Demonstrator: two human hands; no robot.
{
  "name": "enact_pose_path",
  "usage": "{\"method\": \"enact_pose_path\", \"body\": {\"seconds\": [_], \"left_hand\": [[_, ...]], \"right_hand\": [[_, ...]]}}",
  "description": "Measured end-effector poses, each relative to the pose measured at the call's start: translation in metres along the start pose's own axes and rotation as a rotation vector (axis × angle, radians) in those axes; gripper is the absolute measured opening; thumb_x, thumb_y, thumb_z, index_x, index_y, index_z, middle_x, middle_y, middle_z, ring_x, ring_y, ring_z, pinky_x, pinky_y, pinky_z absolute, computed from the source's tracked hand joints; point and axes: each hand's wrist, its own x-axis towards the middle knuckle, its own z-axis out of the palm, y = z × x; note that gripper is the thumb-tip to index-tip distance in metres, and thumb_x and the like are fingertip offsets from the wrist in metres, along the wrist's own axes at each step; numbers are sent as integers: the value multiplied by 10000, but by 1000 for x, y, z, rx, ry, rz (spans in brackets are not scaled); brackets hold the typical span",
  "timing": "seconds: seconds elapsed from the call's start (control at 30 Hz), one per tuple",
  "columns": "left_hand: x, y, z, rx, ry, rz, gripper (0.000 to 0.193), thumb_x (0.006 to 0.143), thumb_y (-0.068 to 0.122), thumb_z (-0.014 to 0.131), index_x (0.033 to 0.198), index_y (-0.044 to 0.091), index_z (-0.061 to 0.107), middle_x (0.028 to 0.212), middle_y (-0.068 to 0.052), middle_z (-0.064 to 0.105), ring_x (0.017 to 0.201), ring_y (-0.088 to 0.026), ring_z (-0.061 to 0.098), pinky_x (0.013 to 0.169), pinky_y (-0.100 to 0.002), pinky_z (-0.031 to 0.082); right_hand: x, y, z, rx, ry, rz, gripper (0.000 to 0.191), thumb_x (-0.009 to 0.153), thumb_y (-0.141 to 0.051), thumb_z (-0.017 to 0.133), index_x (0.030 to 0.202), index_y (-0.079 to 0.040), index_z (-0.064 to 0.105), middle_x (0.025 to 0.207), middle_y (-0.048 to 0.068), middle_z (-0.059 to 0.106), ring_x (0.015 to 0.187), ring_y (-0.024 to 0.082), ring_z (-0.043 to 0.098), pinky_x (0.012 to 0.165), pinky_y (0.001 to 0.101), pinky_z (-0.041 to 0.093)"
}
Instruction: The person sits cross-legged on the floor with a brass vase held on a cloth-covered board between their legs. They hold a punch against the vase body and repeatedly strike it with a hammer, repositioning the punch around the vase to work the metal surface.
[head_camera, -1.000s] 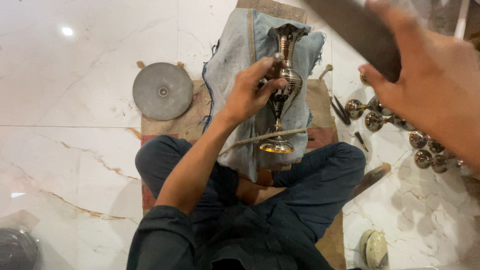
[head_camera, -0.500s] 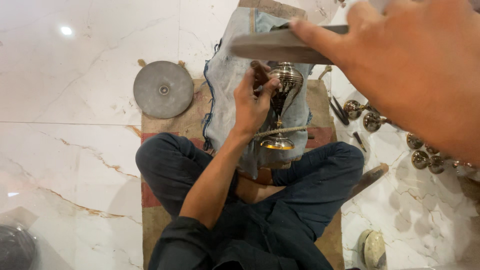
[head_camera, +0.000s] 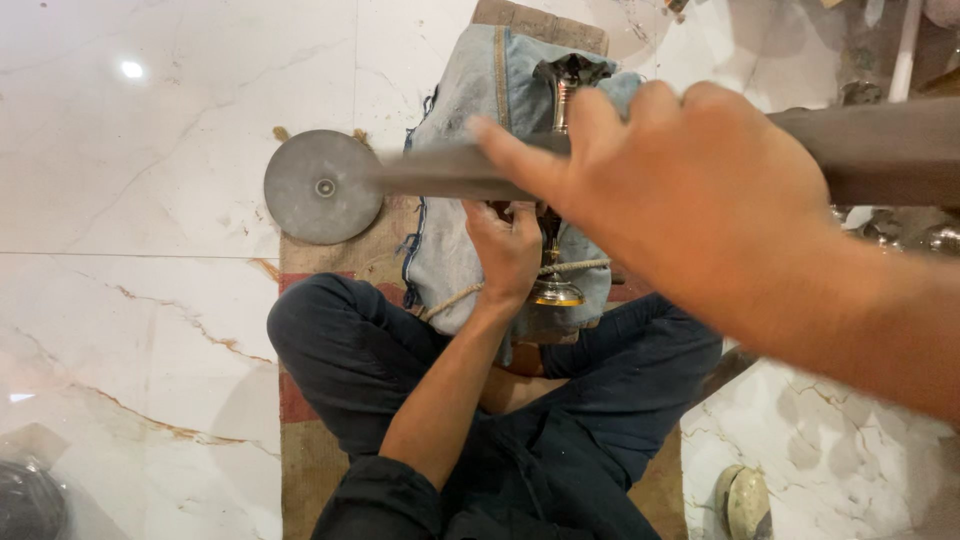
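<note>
A seated worker holds a slender silver-and-brass metal vase (head_camera: 558, 215) on a worn blue denim cloth (head_camera: 470, 110) across the lap.

The left hand (head_camera: 508, 248) clenches the vase; the right hand (head_camera: 690, 190) grips a long flat grey metal bar (head_camera: 440, 172).

The person wears dark navy trousers and a dark sleeve pushed up above the elbow.

My left hand (head_camera: 508, 250) grips the tall brass vase (head_camera: 558, 190) lying on the folded denim cloth (head_camera: 450, 240) before my crossed legs. My right hand (head_camera: 690, 190) holds the long flat metal file (head_camera: 440, 172) above it; the round grey metal disc (head_camera: 322, 187) lies left of the cloth.
</note>
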Motion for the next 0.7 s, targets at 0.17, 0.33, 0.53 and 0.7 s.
{"method": "enact_pose_path", "body": {"seconds": [0.17,0.33,0.53,0.7], "left_hand": [[-2,-9,-3,96,2,107,211,960,-49,610,1158,-66,542,986,-114,634,875,-148,623,764,-310,525],[-4,-12,-5,220,-31,275,228,929,-64,622,1152,-52,573,967,-115,641,836,-166,644,734,-332,530],[2,-4,-6,200,-92,152,165,969,-33,663,1119,-38,596,920,-95,691,733,-131,647,630,-299,520],[13,9,-7,119,-149,209,181,1027,-12,653,1191,-16,579,984,-96,670,833,-138,651,711,-307,552]], "right_hand": [[-4,-5,7,-25,160,-11,1047,686,-453,633,1674,-341,307,833,2,590,637,131,603,532,217,479],[-14,-1,16,-37,236,-55,818,968,-229,706,1685,-334,328,826,-4,578,595,128,577,539,228,471],[-34,5,23,-133,189,15,756,958,-228,662,1630,-401,360,846,-33,595,594,104,580,569,203,478],[-51,6,33,-60,78,101,780,931,-222,665,1627,-383,352,807,-42,595,617,86,611,559,202,503]]}}
